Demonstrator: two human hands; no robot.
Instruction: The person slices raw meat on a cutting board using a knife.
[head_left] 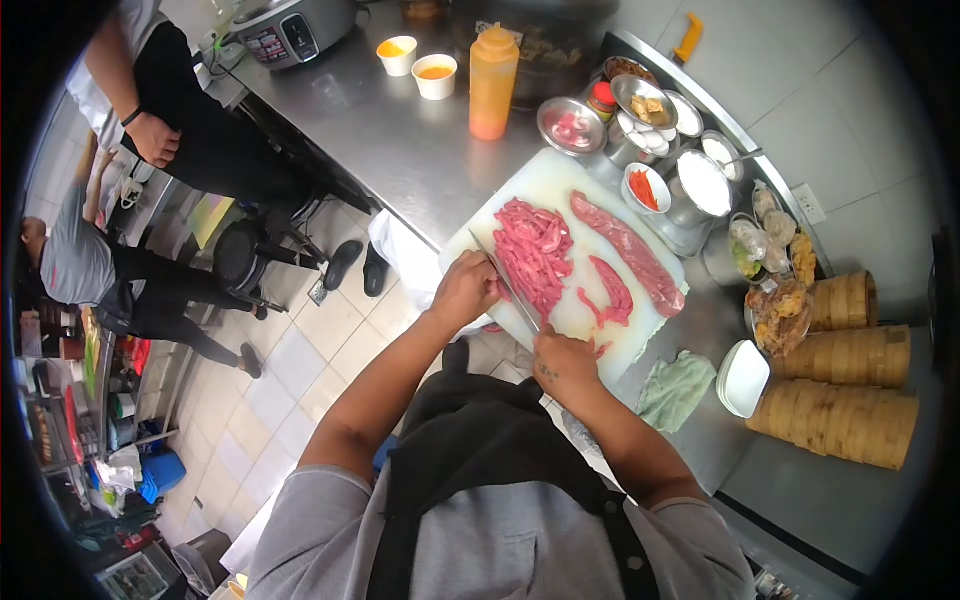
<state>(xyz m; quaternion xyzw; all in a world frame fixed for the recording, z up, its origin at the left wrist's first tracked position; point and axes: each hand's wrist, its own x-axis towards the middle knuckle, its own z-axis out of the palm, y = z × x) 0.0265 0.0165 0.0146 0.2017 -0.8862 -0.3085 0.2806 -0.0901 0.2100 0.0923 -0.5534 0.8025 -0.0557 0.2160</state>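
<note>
My right hand is closed around the handle of a kitchen knife, whose long blade points away and to the left over a white cutting board. My left hand has its fingers curled at the board's near left edge, close against the blade, with a bit of raw meat at the fingertips. Just beyond the blade lies a pile of sliced raw red meat. A smaller group of meat slices sits to its right. Farther right rests a long uncut strip of meat.
On the steel counter stand an orange squeeze bottle, two sauce cups, bowls of ingredients, a green cloth, white dishes and bamboo steamers. Two other people stand at the left.
</note>
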